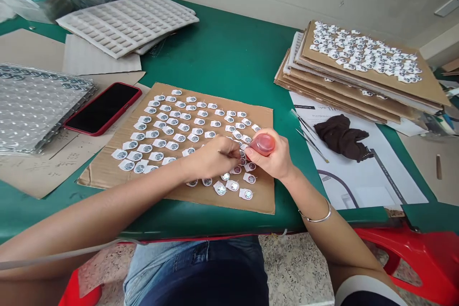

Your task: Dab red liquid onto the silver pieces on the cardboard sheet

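A brown cardboard sheet lies on the green table, covered with rows of small white tabs, each bearing a round silvery piece. My right hand is wrapped round a translucent red squeeze bottle, its narrow end pointing left and down over the right part of the sheet. Close beside it, my left hand is closed, thumb and fingers pinched together above the pieces. What the left fingertips hold, if anything, is too small to tell. Both hands hide some of the pieces beneath them.
A red-cased phone and a clear tray are at the left. White moulded trays sit behind. At the right are stacked cardboard sheets with more pieces, tweezers, a dark cloth and printed paper.
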Action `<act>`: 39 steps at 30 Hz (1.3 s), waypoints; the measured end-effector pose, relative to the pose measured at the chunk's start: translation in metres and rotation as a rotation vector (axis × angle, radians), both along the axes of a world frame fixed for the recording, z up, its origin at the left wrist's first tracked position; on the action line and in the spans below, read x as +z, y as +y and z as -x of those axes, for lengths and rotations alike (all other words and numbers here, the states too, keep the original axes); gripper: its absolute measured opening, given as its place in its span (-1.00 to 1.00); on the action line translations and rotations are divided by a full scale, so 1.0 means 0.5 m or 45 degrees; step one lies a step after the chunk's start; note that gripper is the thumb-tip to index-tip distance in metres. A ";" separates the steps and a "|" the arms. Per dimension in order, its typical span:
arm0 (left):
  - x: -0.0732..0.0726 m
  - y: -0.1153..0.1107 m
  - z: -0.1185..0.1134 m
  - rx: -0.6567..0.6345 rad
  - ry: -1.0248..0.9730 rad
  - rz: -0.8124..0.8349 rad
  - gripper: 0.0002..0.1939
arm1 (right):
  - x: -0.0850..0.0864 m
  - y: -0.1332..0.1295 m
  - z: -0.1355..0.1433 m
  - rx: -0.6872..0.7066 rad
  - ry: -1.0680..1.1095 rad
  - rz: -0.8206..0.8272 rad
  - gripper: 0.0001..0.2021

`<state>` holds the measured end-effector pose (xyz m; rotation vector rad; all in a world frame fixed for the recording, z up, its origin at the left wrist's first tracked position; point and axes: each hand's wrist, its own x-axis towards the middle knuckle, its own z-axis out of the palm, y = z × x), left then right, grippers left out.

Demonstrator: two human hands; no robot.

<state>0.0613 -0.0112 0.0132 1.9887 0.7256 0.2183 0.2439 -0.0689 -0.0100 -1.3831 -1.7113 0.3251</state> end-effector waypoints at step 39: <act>-0.020 0.071 -0.007 -0.072 0.039 0.310 -0.90 | -0.043 -0.111 0.039 -0.582 0.164 -0.123 -0.83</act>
